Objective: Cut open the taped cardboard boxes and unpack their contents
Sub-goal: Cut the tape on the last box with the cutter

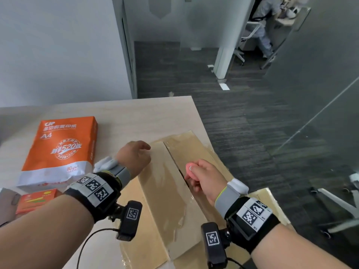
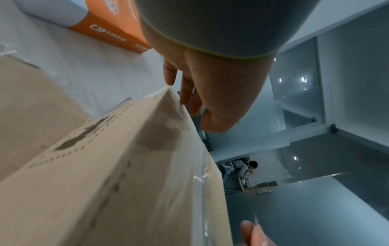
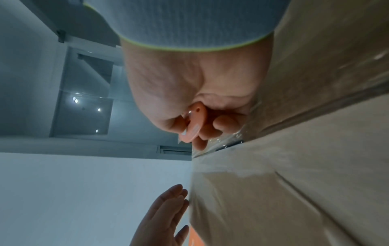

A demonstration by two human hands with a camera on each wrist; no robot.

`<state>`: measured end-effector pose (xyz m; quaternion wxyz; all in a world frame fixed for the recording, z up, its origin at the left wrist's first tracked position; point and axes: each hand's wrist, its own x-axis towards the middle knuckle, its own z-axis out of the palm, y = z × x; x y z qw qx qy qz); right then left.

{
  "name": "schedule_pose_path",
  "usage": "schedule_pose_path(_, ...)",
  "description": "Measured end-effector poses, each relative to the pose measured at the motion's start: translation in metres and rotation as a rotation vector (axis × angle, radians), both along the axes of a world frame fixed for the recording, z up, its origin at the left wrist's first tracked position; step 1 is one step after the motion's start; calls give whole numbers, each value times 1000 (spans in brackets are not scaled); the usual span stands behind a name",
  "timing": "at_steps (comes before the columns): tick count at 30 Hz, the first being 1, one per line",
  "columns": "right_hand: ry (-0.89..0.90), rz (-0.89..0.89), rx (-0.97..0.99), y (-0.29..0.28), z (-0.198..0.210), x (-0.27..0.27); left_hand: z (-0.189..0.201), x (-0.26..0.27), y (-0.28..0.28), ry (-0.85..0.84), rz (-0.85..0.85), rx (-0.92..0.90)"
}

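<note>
Nearest, the right hand [image 1: 204, 179] grips a small pink cutter [image 1: 191, 168], its fingers [image 3: 223, 123] curled round the handle, with the tip down at the seam between the two top flaps of the cardboard box [image 1: 161, 191]. That box lies on the near right part of the pale wood desk [image 1: 136, 113], wrapped in glossy clear tape [image 1: 174, 220], and its right side hangs over the desk's edge. Just left of the seam, the left hand [image 1: 136, 158] rests at the far left corner of the box top, fingers [image 2: 187, 93] straight and loosely spread, holding nothing. Left of the box lies an orange pack of A4 paper [image 1: 60, 150], and nearer, at the left edge, a smaller orange packet [image 1: 37, 200]. Beyond the desk a plain grey wall [image 1: 58, 45] stands on the left. Dark striped carpet [image 1: 242, 117] runs to the right and far side, up to glass partitions [image 1: 320, 84]. Far off, behind the glass, a person [image 1: 266, 26] sits on a white chair at another desk.
</note>
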<state>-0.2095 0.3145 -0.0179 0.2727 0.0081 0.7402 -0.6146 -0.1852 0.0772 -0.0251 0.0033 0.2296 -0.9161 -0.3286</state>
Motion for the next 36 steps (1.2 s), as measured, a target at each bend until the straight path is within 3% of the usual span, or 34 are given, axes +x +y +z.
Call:
schedule_pose_path(3, 69, 12, 70, -13, -5, -4, -8, -21, -13, -90, -123, -134)
schedule_pose_path(11, 276, 16, 428, -58, -13, -31, -37, -55, -19, -253, -371, -130)
schedule_pose_path(16, 443, 62, 624, -94, -13, -58, -48, -61, -29, -242, -426, -140)
schedule_pose_path(36, 532, 237, 857, -120, -17, -73, -47, -62, -25, -245, -425, -138)
